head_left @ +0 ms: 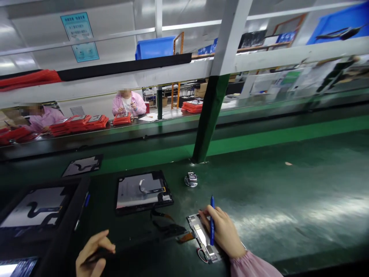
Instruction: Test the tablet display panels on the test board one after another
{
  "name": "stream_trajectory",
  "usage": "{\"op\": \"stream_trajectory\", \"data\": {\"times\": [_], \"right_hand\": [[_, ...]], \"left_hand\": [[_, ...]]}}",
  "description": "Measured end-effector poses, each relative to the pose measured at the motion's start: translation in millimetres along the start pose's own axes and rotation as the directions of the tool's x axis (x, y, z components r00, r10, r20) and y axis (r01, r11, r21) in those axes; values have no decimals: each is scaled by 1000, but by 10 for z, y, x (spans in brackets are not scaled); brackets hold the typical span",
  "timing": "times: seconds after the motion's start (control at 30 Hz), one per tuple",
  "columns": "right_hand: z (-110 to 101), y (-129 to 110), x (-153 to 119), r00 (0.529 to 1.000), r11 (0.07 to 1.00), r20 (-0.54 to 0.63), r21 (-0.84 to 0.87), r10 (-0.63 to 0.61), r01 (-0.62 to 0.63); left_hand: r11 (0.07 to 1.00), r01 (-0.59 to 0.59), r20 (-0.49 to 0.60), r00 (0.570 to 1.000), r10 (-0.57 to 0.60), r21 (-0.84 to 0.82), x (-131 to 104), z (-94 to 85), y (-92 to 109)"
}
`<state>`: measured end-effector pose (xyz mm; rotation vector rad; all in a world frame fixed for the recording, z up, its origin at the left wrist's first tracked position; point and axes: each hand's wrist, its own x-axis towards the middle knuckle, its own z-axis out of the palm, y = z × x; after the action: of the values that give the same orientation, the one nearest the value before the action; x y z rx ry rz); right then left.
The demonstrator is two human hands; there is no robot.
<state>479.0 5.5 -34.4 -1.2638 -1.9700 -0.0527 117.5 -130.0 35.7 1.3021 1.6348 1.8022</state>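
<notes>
My right hand (pixel 224 231) has a blue pen (pixel 212 221) held upright between its fingers. Its fingertips are at the upper edge of a silvery circuit board (pixel 203 236) on the dark green bench. An orange-brown ribbon cable (pixel 186 237) runs left from the board, and a thin red and white wire (pixel 202 256) loops at its lower end. My left hand (pixel 94 254) hovers at the lower left with fingers apart and slightly bent, nothing visible in it. Behind it lies a display panel (pixel 129 192) with a flex cable on its back.
More display panels (pixel 34 206) lie at the left, near another pen (pixel 82 211). A small metal part on a round dish (pixel 190 179) sits before the green and white post (pixel 211 100). Two people in pink work across the bench beside red stacks (pixel 122 119).
</notes>
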Motion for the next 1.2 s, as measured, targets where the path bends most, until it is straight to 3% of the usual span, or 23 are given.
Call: {"op": "stream_trajectory", "data": {"times": [0.17,0.23,0.33,0.4,0.53,0.63,0.8,1.0,1.2], "right_hand": [[-35,-81,-56,995,997,-97,77,39,-31],[-44,-236,-49,987,987,-137,147,89,-69],[-24,-577,59,982,978,-177,205,69,-32],[19,-810,176,973,978,-230,208,15,34],[155,-1069,322,946,974,-323,220,26,49],[253,-1008,261,955,975,-296,204,-21,85],[353,-780,37,968,965,-145,139,-204,224],[391,-828,-38,980,969,-110,167,-166,183],[384,-846,-38,991,970,-77,210,-110,124]], "left_hand": [[996,69,-76,995,-72,-49,293,161,-105],[997,62,-113,991,-68,-51,352,199,-159],[998,-52,-173,983,55,23,397,214,-263],[991,-103,-164,980,115,81,403,210,-321],[994,-78,-109,990,86,80,377,234,-321],[996,-53,-101,993,60,71,351,270,-275],[999,-15,-4,1000,15,39,332,280,-306],[1000,-6,81,997,4,19,339,270,-349],[990,-74,68,996,66,123,345,265,-349]]}}
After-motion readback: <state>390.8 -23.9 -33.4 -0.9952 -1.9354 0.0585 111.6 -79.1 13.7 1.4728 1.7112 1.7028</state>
